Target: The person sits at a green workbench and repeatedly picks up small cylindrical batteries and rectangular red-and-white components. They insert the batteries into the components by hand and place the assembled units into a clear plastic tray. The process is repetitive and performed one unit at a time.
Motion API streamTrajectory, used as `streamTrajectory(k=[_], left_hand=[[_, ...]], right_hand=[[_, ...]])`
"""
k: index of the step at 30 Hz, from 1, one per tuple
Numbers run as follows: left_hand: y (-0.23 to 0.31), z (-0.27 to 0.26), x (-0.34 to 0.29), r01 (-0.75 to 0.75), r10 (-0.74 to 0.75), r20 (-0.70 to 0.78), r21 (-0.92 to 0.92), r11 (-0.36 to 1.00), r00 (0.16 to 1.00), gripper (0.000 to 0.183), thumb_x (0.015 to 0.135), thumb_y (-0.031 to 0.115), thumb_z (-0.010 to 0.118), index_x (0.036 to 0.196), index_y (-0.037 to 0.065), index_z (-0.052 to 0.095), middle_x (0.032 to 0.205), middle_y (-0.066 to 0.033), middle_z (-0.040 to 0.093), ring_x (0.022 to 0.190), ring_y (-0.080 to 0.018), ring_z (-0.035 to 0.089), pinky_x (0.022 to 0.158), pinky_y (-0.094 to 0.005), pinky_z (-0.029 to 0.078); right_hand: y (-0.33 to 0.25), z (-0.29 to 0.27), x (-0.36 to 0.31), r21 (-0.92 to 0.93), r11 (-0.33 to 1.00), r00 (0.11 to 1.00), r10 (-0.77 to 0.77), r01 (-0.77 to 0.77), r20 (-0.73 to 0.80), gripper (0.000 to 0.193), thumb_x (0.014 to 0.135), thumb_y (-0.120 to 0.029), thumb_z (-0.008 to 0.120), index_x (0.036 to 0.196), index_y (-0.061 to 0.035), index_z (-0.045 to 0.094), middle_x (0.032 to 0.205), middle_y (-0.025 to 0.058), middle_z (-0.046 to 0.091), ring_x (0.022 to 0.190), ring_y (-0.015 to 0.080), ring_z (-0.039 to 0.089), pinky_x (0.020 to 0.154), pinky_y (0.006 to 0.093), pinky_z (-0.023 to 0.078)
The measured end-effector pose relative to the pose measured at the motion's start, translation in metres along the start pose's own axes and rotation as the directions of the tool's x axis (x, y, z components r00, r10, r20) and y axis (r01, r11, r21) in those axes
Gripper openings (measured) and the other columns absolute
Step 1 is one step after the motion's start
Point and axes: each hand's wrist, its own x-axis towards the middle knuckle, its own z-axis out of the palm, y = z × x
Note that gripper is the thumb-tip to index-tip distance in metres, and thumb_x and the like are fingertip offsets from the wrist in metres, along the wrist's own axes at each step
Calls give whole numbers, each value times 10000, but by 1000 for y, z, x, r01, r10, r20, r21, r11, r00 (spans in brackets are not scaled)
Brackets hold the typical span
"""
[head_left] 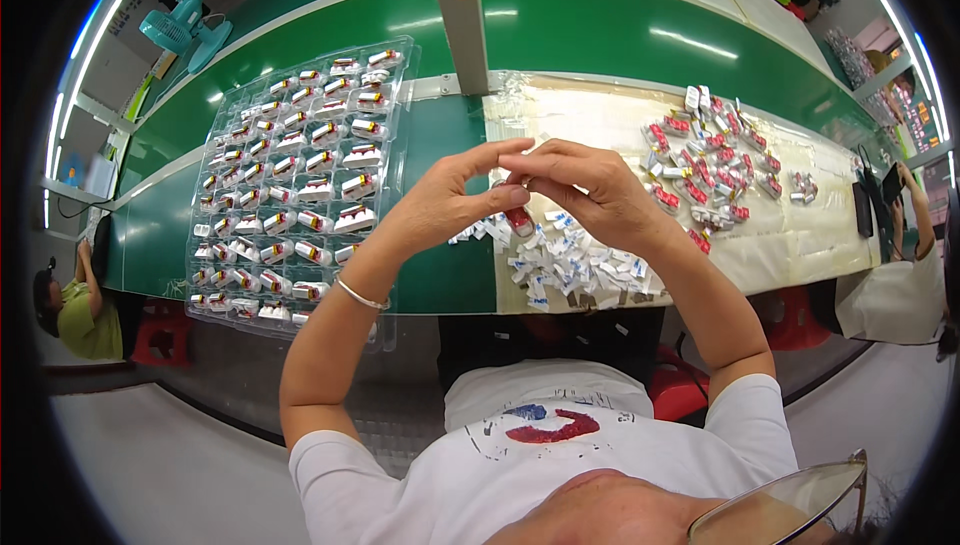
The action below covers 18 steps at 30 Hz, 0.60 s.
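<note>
When I looked, one small red oblong piece [519, 220] slanted lengthwise, lower end bodyward, slightly right; glossy, pale-tipped; bare left hand [452, 192] and bare right hand [598, 190] pinched it.

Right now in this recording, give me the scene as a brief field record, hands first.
Left hand: raised, fingers meeting the right's
Right hand: raised, fingers curled
Between hands: small red item; exact grip hidden
Below hands: heap of white pieces
Left side: clear tray, compartments holding small red-and-white items
Right side: loose pile of red-and-white pieces on a cream sheet
Far left: teal fan
</note>
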Motion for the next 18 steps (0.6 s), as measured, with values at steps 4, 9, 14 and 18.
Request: streamTrajectory(k=[4,9,14,18], left_hand=[[-6,32,-6,174,-122,147,-431,886,982,396,881,185,698,1185,-50,605,997,-113,691,891,-153,665,799,-279,532],[-3,57,-19,238,-249,62,-580,779,966,265,894,129,664,1101,-36,660,932,-88,693,841,-134,670,763,-263,536],[-6,71,-35,236,-293,45,-709,664,955,247,908,184,662,1049,-19,678,888,-86,700,827,-138,678,708,-252,537],[4,78,-41,212,-360,-82,-681,701,929,239,889,162,680,1032,-28,680,893,-132,713,792,-161,699,679,-250,543]], right_hand=[[-7,-18,-25,-147,988,999,-47,43,-25,188,811,-12,685,994,-56,679,964,68,669,783,225,666,687,306,535],[-15,-21,-47,-209,973,990,-120,102,-78,120,783,-15,718,859,-63,637,902,49,637,775,218,662,646,299,542],[-23,-21,-58,-189,973,984,-153,134,-90,137,775,-10,723,876,-65,649,949,55,643,809,221,666,684,309,553],[-25,-21,-64,-168,977,988,-141,128,-69,120,792,-30,715,894,-59,660,903,66,668,821,234,669,699,322,544]])
